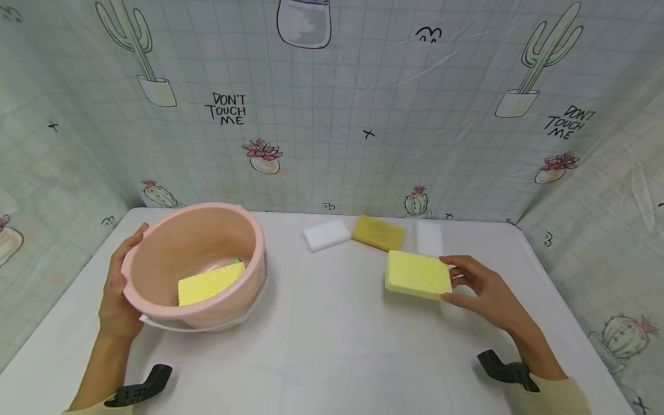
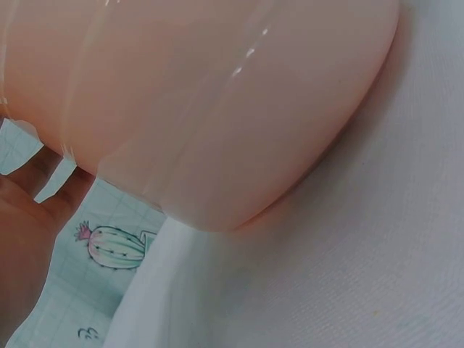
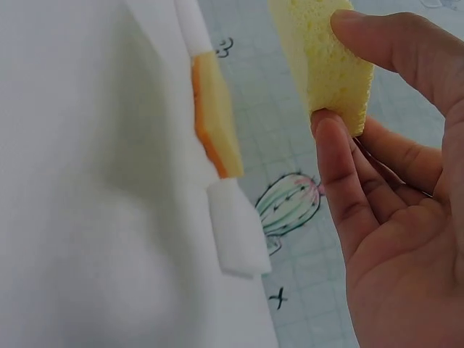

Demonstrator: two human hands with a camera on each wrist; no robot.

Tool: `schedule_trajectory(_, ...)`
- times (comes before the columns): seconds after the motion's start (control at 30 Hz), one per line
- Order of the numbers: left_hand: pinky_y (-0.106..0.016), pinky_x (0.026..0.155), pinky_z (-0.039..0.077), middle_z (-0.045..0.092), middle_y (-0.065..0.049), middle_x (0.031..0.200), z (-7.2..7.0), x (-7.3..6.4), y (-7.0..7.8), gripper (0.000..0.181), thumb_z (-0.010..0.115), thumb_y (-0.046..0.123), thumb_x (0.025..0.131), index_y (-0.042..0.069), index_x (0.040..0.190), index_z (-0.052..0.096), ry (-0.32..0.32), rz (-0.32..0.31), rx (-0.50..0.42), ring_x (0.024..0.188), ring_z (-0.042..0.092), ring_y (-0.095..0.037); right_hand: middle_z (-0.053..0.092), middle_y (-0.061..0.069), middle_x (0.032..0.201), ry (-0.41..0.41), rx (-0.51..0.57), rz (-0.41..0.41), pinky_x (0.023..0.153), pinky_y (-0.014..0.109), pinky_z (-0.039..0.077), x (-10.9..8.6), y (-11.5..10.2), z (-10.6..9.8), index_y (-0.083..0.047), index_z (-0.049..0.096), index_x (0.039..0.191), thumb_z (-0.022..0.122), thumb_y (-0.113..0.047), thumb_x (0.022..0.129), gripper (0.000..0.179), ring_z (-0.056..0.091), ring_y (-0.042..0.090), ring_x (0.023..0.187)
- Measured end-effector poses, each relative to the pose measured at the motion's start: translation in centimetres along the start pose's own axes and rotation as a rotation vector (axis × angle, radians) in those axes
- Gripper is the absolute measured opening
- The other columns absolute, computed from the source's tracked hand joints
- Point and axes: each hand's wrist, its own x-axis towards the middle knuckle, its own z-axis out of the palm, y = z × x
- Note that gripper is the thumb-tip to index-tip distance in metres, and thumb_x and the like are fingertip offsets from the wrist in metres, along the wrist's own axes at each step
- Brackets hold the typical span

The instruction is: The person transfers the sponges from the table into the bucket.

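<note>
A pink bucket (image 1: 194, 230) with a white handle stands on the left of the table, tilted a little. My left hand (image 1: 118, 294) holds it by its left side, fingers along the wall and up at the rim. In the left wrist view the bucket wall (image 2: 217, 109) fills much of the picture. A yellow sponge (image 1: 210, 284) lies inside, with a bit of green showing behind it. My right hand (image 1: 485, 294) pinches the right end of another yellow sponge (image 1: 417, 275) between thumb and fingers, raised above the table in the right wrist view.
Along the table's back lie a white sponge block (image 1: 327, 235), a darker yellow sponge (image 1: 378, 232) and a second white block (image 1: 428, 238), partly behind the held sponge. A patterned cloth (image 1: 332, 115) encloses the white table (image 1: 332, 346) at the back and sides.
</note>
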Motion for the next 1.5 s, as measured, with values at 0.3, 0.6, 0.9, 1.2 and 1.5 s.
schedule_trajectory(0.3,-0.024,0.104,0.036,0.011,-0.008,0.158,0.0,0.0,0.0,0.058,0.034,0.018,0.093,0.007,0.149,0.026,0.015,-0.013,0.017,0.140,0.024,-0.022,0.053,0.004,0.119,-0.010,0.034,-0.025,0.083,0.019,0.050,2.0,-2.1,0.2,-0.009,0.050,0.135,0.079,-0.005,0.077,0.065,0.056,0.013,0.096)
schedule_trajectory(0.6,-0.025,0.105,0.035,0.013,-0.008,0.158,0.1,0.0,0.0,0.057,0.033,0.017,0.093,0.007,0.149,0.026,0.005,-0.010,-0.014,0.139,0.024,-0.022,0.053,0.004,0.118,-0.035,0.094,-0.088,0.083,0.021,0.050,3.8,-3.6,0.6,-0.008,0.051,0.135,0.079,-0.001,0.076,0.066,0.056,0.017,0.095)
schedule_trajectory(0.9,-0.026,0.105,0.034,0.011,-0.008,0.158,-0.1,0.0,-0.1,0.057,0.032,0.015,0.093,0.006,0.149,0.025,-0.021,0.003,-0.039,0.139,0.023,-0.022,0.053,0.007,0.119,-0.075,0.174,-0.179,0.084,0.022,0.050,5.6,-5.0,1.3,-0.006,0.051,0.134,0.078,0.002,0.075,0.065,0.056,0.020,0.092)
schedule_trajectory(1.2,-0.025,0.105,0.035,0.010,-0.009,0.158,0.0,0.1,0.0,0.057,0.032,0.016,0.093,0.005,0.149,0.025,-0.021,0.007,-0.015,0.139,0.023,-0.022,0.052,0.015,0.122,-0.100,0.182,-0.226,0.083,0.025,0.051,7.3,-8.0,2.1,0.006,0.049,0.132,0.076,0.013,0.072,0.066,0.055,0.024,0.091)
schedule_trajectory(1.5,-0.025,0.104,0.035,0.012,-0.009,0.158,0.0,0.1,0.0,0.057,0.032,0.017,0.093,0.006,0.149,0.025,-0.014,0.004,0.000,0.139,0.023,-0.022,0.054,0.016,0.114,-0.144,0.239,-0.268,0.081,0.026,0.051,9.0,-10.8,3.1,0.009,0.049,0.130,0.075,0.013,0.073,0.063,0.055,0.027,0.089)
